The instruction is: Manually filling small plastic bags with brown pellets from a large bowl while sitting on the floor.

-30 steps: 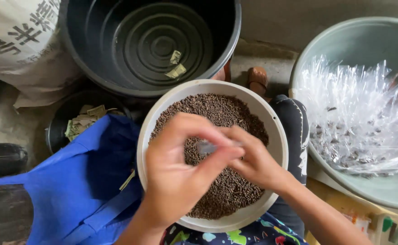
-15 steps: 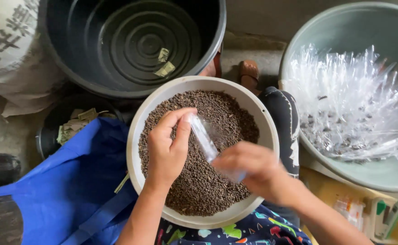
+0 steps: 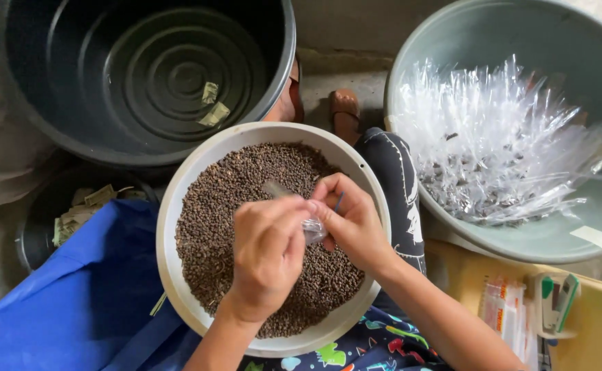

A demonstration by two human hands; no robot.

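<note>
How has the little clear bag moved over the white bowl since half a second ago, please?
Yes. The small clear bag, then slanting free between the hands, now lies pinched by left hand and right hand, nearer the white bowl's centre.

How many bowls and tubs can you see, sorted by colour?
White bowl of dark seeds, under the left hand and right hand that hold a small clear bag: 1
Black tub: 1
Small black pot, partly hidden: 1
Grey-green basin of clear bags: 1
Total: 4
</note>
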